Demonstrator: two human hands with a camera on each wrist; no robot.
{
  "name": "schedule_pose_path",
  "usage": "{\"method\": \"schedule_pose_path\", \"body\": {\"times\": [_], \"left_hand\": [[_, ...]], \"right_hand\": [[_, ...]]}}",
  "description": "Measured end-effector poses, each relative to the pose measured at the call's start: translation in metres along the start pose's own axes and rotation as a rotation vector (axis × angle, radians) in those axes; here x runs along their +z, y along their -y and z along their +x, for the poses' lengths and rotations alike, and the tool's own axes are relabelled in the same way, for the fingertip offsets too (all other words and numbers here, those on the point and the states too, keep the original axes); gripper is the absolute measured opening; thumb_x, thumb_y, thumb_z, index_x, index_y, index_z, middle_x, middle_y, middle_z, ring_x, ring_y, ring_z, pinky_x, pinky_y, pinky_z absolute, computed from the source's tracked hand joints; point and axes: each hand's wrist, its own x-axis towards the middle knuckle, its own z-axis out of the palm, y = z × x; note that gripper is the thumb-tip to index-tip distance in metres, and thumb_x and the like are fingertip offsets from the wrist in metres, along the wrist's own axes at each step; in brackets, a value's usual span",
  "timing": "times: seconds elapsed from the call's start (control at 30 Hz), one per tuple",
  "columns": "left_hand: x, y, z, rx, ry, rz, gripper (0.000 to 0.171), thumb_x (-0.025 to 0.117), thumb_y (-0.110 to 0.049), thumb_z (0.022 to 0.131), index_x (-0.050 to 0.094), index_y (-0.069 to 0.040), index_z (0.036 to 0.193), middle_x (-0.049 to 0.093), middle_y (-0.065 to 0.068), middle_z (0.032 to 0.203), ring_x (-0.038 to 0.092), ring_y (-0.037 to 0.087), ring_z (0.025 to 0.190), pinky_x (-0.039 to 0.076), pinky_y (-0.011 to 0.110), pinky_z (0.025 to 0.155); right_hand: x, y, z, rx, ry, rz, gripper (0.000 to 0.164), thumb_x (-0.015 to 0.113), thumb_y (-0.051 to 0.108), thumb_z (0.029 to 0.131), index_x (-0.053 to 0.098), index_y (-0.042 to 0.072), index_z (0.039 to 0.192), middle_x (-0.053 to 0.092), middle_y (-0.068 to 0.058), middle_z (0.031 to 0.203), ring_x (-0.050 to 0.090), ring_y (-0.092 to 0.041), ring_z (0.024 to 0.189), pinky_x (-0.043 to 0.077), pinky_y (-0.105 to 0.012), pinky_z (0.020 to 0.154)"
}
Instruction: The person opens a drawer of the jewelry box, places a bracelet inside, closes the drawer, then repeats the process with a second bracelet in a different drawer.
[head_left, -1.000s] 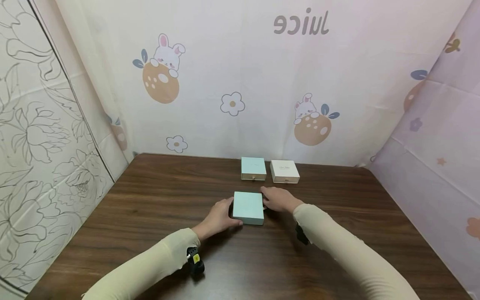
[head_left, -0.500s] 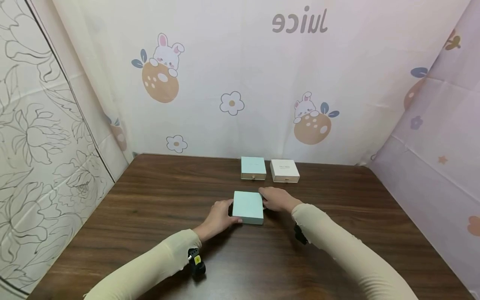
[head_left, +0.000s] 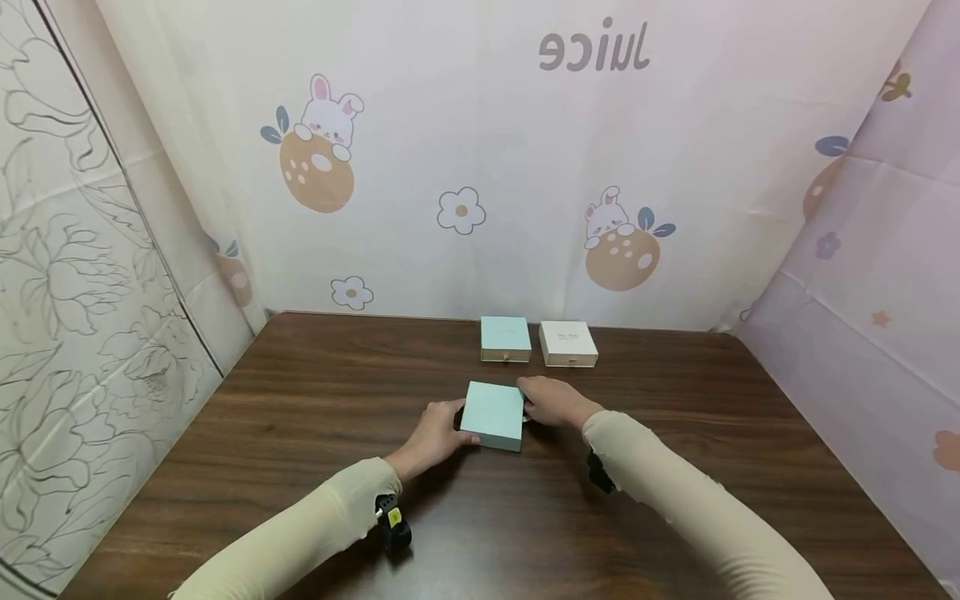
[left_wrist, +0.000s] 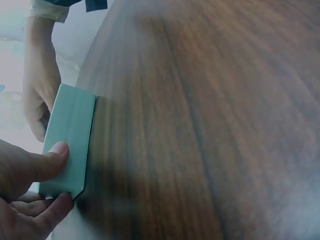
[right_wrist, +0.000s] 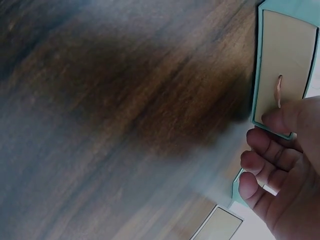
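Observation:
A mint-green drawer box [head_left: 492, 410] sits on the brown table between both hands in the head view. My left hand [head_left: 432, 435] grips its left end, thumb pressed on the green side wall, as the left wrist view shows. At the opposite end, my right hand [head_left: 557, 401] holds the far right corner. The right wrist view shows the cream drawer front [right_wrist: 287, 55] flush in its sleeve, with a small ribbon pull [right_wrist: 278, 91]. The right thumb touches the lower corner of that front, beside the ribbon; the other fingers curl near the box's edge.
Behind the held box, at the table's back edge, stand a light blue drawer box [head_left: 506, 337] and a white drawer box [head_left: 568, 343], side by side. A printed curtain [head_left: 405, 125] hangs right behind the table [head_left: 300, 392].
The mint-green box has turned slightly clockwise and shifted a little left, with both hands keeping their hold. The head view has tilted slightly.

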Motion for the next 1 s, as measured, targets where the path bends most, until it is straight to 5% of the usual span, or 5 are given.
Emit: {"method": "schedule_pose_path", "body": {"times": [0.4, 1.0], "left_hand": [[-0.011, 0.009, 0.008, 0.010, 0.044, -0.056, 0.052, 0.079, -0.011, 0.077, 0.061, 0.006, 0.123, 0.066, 0.015, 0.114, 0.060, 0.024, 0.107, 0.048, 0.039, 0.087], [-0.031, 0.041, 0.017, 0.021, 0.027, -0.234, 0.045, 0.076, -0.001, 0.078, 0.062, 0.008, 0.120, 0.066, 0.018, 0.112, 0.066, 0.021, 0.094, 0.052, 0.026, 0.075]], "right_hand": [[-0.003, 0.000, -0.005, 0.007, -0.005, 0.017, 0.016, 0.052, 0.005, 0.094, 0.056, 0.001, 0.109, 0.058, -0.007, 0.091, 0.050, -0.018, 0.077, 0.043, -0.037, 0.069], [-0.007, 0.004, -0.002, -0.091, 0.019, 0.145, 0.016, 0.059, 0.012, 0.095, 0.057, 0.002, 0.107, 0.056, -0.002, 0.088, 0.049, -0.014, 0.075, 0.042, -0.033, 0.067]]}}
